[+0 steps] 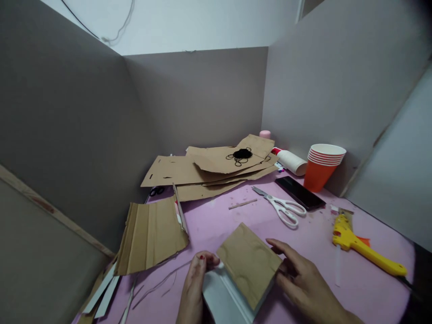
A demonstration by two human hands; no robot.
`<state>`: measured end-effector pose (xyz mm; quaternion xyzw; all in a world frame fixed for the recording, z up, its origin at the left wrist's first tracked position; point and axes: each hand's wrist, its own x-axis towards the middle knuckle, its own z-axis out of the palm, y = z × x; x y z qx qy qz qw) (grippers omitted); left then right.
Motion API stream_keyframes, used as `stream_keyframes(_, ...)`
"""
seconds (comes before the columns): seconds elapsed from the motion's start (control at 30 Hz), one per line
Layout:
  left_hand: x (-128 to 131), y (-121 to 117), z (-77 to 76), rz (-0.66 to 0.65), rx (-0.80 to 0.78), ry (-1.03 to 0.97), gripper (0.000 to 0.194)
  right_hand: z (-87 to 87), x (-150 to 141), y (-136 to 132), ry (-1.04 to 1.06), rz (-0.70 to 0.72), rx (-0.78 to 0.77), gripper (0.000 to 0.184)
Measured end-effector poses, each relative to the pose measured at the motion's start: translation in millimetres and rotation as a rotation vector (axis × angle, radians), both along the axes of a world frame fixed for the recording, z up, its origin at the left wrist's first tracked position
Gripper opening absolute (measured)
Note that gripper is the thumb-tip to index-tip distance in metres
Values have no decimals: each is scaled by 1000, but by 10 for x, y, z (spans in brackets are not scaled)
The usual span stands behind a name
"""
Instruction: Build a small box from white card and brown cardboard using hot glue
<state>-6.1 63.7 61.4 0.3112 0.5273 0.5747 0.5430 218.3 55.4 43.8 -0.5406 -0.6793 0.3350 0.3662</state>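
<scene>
You get dim, soft light: the white wall [209, 27] is brightest, the left panel [67, 117] lies in deep shade, the top right corner darkens, and wide-angle stretching skews the edges.

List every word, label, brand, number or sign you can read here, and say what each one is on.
No text can be read.
Brown-and-white piece between the hands: no writing visible.
Phone: dark screen, nothing legible.
Yellow glue gun: no legible marking.
Small coloured patches by the white cylinder: too small to tell whether they are print.
</scene>
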Motion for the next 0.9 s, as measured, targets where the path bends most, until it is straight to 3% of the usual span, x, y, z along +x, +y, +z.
stream_keyframes(0.17,-102,-16,-53,34,-52,0,45,38,9,-70,60,10,-69,59)
stream_keyframes(0.33,-164,-22,-180,18,-97,-22,56,41,296,-169,44,23,-168,66)
stream_keyframes(0.5,-221,-28,-294,96,-90,-42,62,-20,734,-190,-98,-184,-86,43)
stream_keyframes(0.77,-321,-118,-308,99,-69,167,66,-161,1275,-164,-301,-476,96,39)
stream_keyframes(0.9,-390,-166,-340,87,-94,266,72,-189,1336,-167,-354,-499,127,37)
